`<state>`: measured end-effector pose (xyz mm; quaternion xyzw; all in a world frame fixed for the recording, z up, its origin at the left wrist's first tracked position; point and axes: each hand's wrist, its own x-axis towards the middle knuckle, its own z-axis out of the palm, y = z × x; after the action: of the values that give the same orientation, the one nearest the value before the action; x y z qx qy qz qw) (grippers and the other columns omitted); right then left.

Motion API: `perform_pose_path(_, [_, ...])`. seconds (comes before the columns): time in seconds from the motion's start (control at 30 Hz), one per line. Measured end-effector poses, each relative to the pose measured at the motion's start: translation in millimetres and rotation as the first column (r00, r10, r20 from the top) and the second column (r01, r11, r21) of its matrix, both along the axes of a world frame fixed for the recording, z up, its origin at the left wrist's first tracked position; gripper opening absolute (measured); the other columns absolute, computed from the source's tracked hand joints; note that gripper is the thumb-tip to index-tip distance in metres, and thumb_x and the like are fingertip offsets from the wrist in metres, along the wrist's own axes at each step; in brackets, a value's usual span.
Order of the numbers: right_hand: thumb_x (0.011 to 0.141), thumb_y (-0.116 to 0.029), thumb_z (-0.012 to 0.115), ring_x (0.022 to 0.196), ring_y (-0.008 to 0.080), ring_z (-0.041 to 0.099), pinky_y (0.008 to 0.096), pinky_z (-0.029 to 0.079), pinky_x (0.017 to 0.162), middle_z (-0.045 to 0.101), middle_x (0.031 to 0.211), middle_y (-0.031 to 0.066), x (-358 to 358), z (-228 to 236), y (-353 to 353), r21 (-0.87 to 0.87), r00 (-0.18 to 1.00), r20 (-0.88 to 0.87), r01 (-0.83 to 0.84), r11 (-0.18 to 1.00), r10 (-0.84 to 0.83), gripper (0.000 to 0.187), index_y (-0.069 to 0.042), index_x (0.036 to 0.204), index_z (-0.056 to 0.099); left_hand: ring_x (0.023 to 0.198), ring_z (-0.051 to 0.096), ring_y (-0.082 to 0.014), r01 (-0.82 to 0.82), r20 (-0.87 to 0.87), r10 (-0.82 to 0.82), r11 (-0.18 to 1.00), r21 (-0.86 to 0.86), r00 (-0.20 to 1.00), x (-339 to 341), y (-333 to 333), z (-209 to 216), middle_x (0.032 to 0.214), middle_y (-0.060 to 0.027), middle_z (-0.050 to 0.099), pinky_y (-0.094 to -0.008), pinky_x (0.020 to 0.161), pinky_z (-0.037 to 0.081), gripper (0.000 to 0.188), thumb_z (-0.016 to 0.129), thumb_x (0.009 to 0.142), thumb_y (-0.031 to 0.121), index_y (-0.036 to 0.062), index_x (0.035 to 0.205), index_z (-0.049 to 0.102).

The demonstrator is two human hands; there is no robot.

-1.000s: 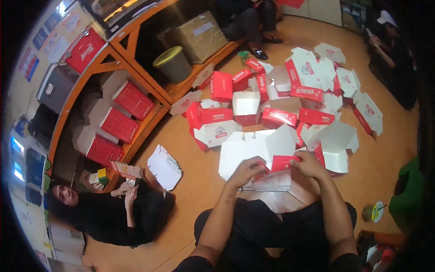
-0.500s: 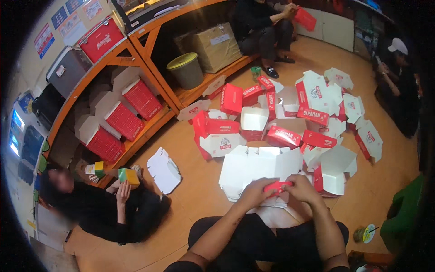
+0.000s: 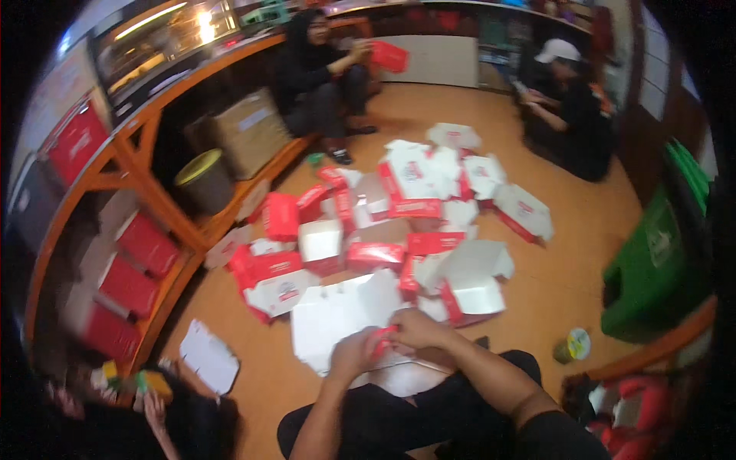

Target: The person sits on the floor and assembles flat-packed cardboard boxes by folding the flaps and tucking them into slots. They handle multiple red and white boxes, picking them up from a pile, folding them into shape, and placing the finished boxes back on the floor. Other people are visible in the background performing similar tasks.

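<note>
Between my knees is a partly folded carton box, its white inside facing up and toward me. Its red edge shows between my hands. My left hand is closed on the left of this red part, and my right hand grips it from the right, with fingers bent. Motion blur hides the exact fingertips. Just beyond stands an open red-and-white box, close to my right forearm. A heap of red and white boxes lies farther out, some folded up, others flat.
Wooden shelving at left holds red cartons, a bucket and a cardboard box. Three people sit around. A flat white carton lies on the floor. Right are a cup and a green plastic object.
My view has swung to the right, so the heap and shelves sit farther left. Both hands keep hold of the carton's red edge, the right wrist now bent more over it.
</note>
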<state>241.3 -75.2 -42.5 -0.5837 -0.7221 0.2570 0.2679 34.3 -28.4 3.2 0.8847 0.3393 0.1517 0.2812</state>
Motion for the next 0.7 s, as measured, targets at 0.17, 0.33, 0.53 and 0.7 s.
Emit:
perform_pose_path(0.17, [0.086, -0.026, 0.064, 0.099, 0.0329, 0.06, 0.0463, 0.049, 0.082, 0.058, 0.108, 0.0116, -16.8, 41.5, -3.5, 0.332, 0.927, -0.179, 0.371, 0.867, -0.329, 0.023, -0.009, 0.101, 0.065, 0.06, 0.061, -0.03, -0.218, -0.022, 0.223, 0.918, -0.33, 0.975, -30.1, 24.0, -31.8, 0.065, -0.0189, 0.062, -0.0412, 0.06, 0.047, 0.044, 0.061, 0.092, 0.042, 0.0008, 0.081, 0.069])
perform_pose_path(0.33, [0.089, -0.019, 0.063, 0.11, 0.036, 0.057, 0.0459, 0.045, 0.096, 0.051, 0.118, 0.0164, -4.8, 6.2, 2.5, 0.085, 0.952, -0.178, 0.269, 0.96, -0.251, 0.03, -0.015, 0.119, 0.065, 0.056, 0.058, -0.033, -0.168, -0.031, 0.166, 0.953, -0.253, 0.986, -29.0, 30.0, -32.5, 0.064, -0.0215, 0.06, -0.0433, 0.058, 0.044, 0.048, 0.059, 0.092, 0.044, -0.0009, 0.076, 0.067])
perform_pose_path(0.53, [0.093, -0.021, 0.059, 0.117, 0.04, 0.05, 0.0439, 0.04, 0.103, 0.041, 0.13, 0.0272, -5.1, -26.3, 14.9, 0.036, 0.84, -0.15, 0.531, 0.846, -0.521, 0.022, -0.001, 0.099, 0.067, 0.077, 0.063, -0.0426, -0.226, -0.025, 0.229, 0.926, -0.302, 0.973, -28.0, 31.0, -27.9, 0.078, -0.0242, 0.065, -0.0489, 0.07, 0.048, 0.052, 0.053, 0.092, 0.05, 0.0022, 0.079, 0.069])
perform_pose_path(0.7, [0.089, -0.017, 0.066, 0.112, 0.0339, 0.052, 0.0421, 0.046, 0.097, 0.045, 0.12, 0.0208, -30.5, -14.8, 11.1, 0.049, 0.78, -0.476, 0.485, 0.873, -0.407, 0.019, 0.001, 0.094, 0.065, 0.077, 0.064, -0.0424, -0.23, -0.033, 0.231, 0.925, -0.302, 0.972, -26.7, 30.0, -26.6, 0.081, -0.0242, 0.066, -0.049, 0.072, 0.048, 0.045, 0.055, 0.093, 0.042, 0.0009, 0.083, 0.068])
